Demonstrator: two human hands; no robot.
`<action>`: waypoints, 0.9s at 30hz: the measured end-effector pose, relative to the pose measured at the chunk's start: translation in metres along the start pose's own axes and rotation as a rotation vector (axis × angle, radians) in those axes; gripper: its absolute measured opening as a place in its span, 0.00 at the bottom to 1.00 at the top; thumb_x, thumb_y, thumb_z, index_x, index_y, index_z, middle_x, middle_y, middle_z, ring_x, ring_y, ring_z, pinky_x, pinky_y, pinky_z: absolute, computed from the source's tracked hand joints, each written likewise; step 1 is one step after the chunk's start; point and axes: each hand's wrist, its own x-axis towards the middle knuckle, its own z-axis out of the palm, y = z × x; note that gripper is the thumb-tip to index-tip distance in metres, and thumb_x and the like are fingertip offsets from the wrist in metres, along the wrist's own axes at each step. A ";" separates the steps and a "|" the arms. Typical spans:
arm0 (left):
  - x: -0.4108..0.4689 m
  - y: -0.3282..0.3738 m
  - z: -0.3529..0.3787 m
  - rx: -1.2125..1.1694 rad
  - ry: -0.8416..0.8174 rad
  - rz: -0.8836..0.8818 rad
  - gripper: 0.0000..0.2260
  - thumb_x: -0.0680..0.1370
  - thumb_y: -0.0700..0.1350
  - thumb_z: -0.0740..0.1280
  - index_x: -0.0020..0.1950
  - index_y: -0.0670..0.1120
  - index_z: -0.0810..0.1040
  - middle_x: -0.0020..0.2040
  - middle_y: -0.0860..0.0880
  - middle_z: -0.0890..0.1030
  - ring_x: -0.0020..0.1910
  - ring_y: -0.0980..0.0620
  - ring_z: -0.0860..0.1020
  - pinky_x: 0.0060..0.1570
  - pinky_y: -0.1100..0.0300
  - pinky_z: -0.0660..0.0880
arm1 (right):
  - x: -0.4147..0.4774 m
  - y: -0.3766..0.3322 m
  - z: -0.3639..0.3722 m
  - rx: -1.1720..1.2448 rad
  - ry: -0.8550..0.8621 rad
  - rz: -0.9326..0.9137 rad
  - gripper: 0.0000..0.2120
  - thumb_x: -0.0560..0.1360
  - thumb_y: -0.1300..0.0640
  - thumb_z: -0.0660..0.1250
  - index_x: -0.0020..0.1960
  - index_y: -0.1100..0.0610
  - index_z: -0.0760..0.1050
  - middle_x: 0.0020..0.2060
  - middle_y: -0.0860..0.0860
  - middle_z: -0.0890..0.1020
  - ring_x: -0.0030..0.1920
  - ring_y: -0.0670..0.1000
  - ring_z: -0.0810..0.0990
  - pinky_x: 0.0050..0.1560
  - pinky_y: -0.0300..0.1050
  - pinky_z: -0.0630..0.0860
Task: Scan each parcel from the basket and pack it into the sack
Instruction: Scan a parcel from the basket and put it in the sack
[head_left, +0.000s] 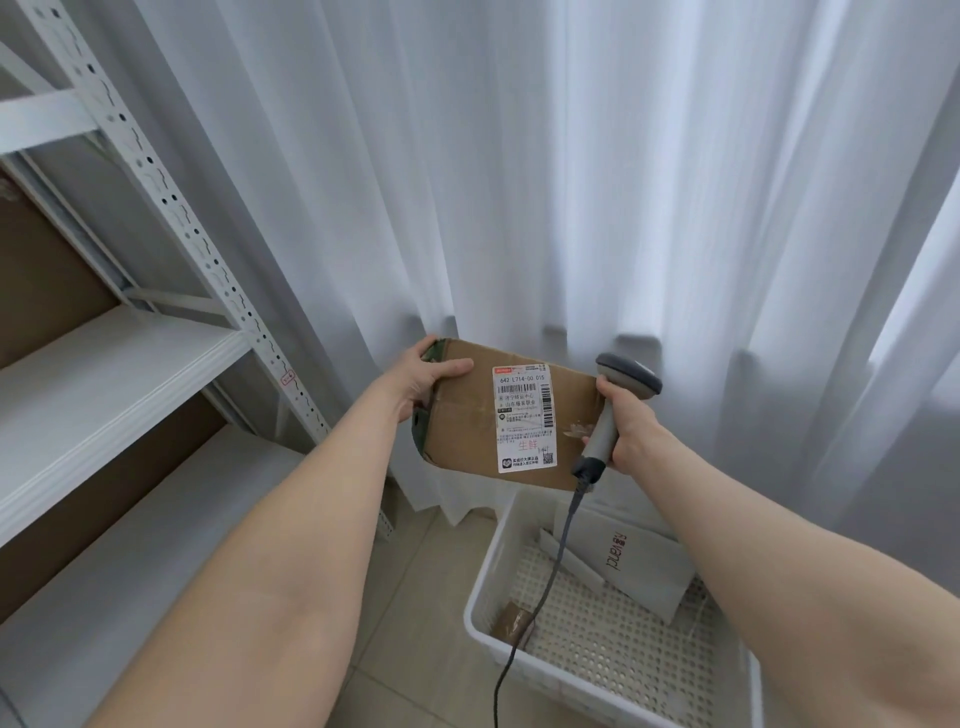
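My left hand (423, 382) grips the left end of a brown cardboard parcel (467, 421), held up in front of the curtain with its white shipping label (524, 418) facing me. My right hand (626, 423) grips the handle of a grey barcode scanner (610, 410) at the parcel's right edge; its head sits by the parcel's top right corner and its cable (545, 582) hangs down. Below stands a white perforated basket (498, 566) holding a grey mailer bag (631, 561) and a small brown parcel (511, 623). No sack is in view.
A white metal shelving rack (119, 358) with brown boards fills the left side. A white curtain (571, 182) hangs behind everything. Beige floor tiles (415, 597) show between the rack and the basket.
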 end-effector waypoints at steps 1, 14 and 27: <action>-0.001 -0.001 0.002 -0.027 0.024 0.007 0.37 0.67 0.44 0.78 0.72 0.54 0.66 0.50 0.54 0.76 0.44 0.57 0.75 0.32 0.60 0.70 | -0.001 0.000 0.000 -0.007 0.002 -0.012 0.23 0.72 0.48 0.75 0.63 0.55 0.74 0.54 0.55 0.82 0.51 0.58 0.83 0.42 0.51 0.80; -0.008 -0.015 0.001 -0.110 0.128 -0.030 0.33 0.68 0.43 0.77 0.70 0.45 0.70 0.55 0.43 0.79 0.50 0.45 0.78 0.44 0.48 0.78 | -0.020 0.006 0.000 -0.270 -0.068 -0.178 0.14 0.73 0.60 0.72 0.57 0.59 0.76 0.41 0.57 0.82 0.37 0.54 0.80 0.39 0.48 0.79; -0.017 -0.032 -0.011 -0.151 0.191 -0.074 0.33 0.70 0.44 0.76 0.72 0.44 0.67 0.58 0.42 0.78 0.49 0.45 0.77 0.36 0.52 0.74 | -0.054 0.016 0.015 -0.669 -0.283 -0.208 0.06 0.73 0.62 0.67 0.49 0.64 0.76 0.26 0.55 0.78 0.22 0.49 0.71 0.25 0.39 0.71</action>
